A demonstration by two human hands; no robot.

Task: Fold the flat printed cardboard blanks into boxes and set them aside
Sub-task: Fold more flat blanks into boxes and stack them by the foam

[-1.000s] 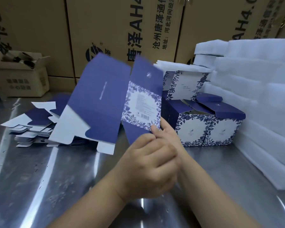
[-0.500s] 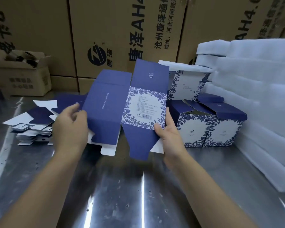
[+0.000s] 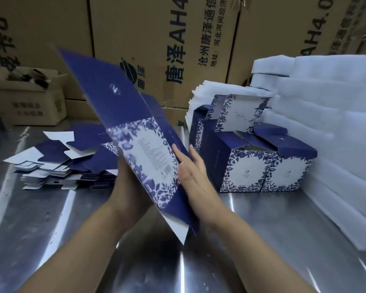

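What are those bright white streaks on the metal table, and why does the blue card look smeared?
Head view: the streaks are glare, light mirrored in the shiny steel table; the blue-and-white printed cardboard blank is motion-blurred, its small print unreadable; the wide lens makes the brown shipping cartons behind lean at the frame's edges.

tilted blank (image 3: 118, 102), left hand (image 3: 129, 187) behind, right hand (image 3: 194, 174) flat on it

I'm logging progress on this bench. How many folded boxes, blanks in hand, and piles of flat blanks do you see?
Folded boxes: 3 clearly visible, two in front and one behind
Blank in hand: 1
Pile of flat blanks: 1, sheets too overlapped to count
Total: 5
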